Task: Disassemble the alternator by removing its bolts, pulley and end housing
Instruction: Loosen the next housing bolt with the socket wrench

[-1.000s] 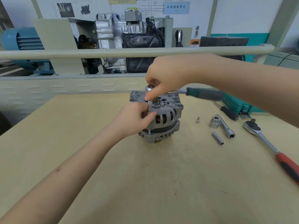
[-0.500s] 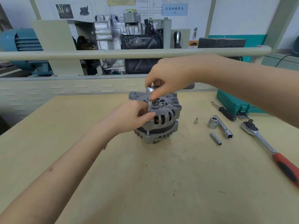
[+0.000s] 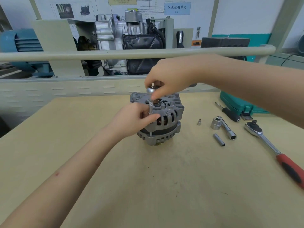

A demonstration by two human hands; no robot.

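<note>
A grey alternator (image 3: pixel 166 119) stands on the wooden table (image 3: pixel 148 186) with its pulley end down. My right hand (image 3: pixel 167 83) grips the round head of a small ratchet (image 3: pixel 151 90), which stands on a slim socket (image 3: pixel 150 107) over a bolt at the alternator's near left edge. The ratchet's handle is hidden behind my right hand. My left hand (image 3: pixel 133 119) pinches the socket low down and rests against the housing. A long through bolt (image 3: pixel 150 134) shows between the two housing halves below the socket.
Right of the alternator lie a tiny socket (image 3: pixel 199 122), a large socket (image 3: pixel 215 123), a tube wrench (image 3: pixel 227 129), a slim deep socket (image 3: pixel 219 139), a red-handled ratchet (image 3: pixel 273 148) and a black screwdriver (image 3: pixel 229 112). A green tool case (image 3: pixel 241 104) sits at the back right.
The ratchet's green handle, which pointed right a second ago, has swung out of sight behind my right hand. My left hand stays on the socket.
</note>
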